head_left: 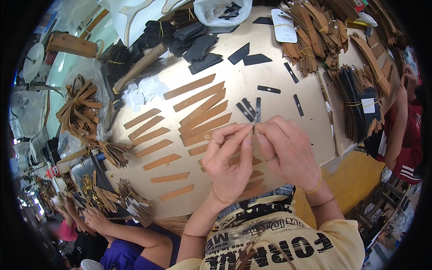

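Observation:
My left hand and my right hand meet over the table, fingertips pinched together. Between them is the lower end of a small dark strip; a thin pale bit at the pinch is too small to make out. Just beyond my left fingertips lie two black slotted strips side by side. More such strips are spread further off: one flat strip, one near the right and one higher up. Brown leather strips with slanted ends lie in rows at my left, some partly under my left hand.
Bundled brown strips with a white tag lie at the far right, near tied black strips. Black pieces and a wooden-handled tool lie at the far left. Co-workers' arms show at lower left and right.

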The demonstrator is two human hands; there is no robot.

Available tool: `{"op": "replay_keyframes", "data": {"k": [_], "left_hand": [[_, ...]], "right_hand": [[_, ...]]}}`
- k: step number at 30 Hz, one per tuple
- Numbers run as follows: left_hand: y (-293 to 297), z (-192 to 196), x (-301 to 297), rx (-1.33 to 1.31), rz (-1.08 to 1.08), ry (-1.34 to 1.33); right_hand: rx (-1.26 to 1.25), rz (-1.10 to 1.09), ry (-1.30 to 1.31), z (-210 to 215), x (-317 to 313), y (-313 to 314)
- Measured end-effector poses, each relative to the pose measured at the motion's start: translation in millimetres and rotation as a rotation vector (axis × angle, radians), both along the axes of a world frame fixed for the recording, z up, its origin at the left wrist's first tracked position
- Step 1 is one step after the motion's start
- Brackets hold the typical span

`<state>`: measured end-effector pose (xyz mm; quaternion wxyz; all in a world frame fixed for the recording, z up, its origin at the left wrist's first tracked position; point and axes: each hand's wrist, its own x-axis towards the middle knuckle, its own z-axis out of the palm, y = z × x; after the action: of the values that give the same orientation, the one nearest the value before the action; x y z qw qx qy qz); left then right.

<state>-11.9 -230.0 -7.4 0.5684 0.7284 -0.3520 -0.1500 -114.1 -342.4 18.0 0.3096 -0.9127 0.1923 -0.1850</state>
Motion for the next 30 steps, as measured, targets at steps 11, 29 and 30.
{"op": "replay_keyframes", "data": {"k": [11, 29, 30], "left_hand": [[-10, -4, 38, -0.070, 0.155, -0.046], [-10, -18, 62, 0.132, -0.030, -0.305], [-2, -16, 59, 0.145, -0.023, -0.290]], "right_hand": [[0.158, -0.172, 0.009, 3, -21, -13], [-0.108, -0.171, 0.091, -61, -11, -18], [-0.107, -0.169, 0.088, -65, -10, -20]]}}
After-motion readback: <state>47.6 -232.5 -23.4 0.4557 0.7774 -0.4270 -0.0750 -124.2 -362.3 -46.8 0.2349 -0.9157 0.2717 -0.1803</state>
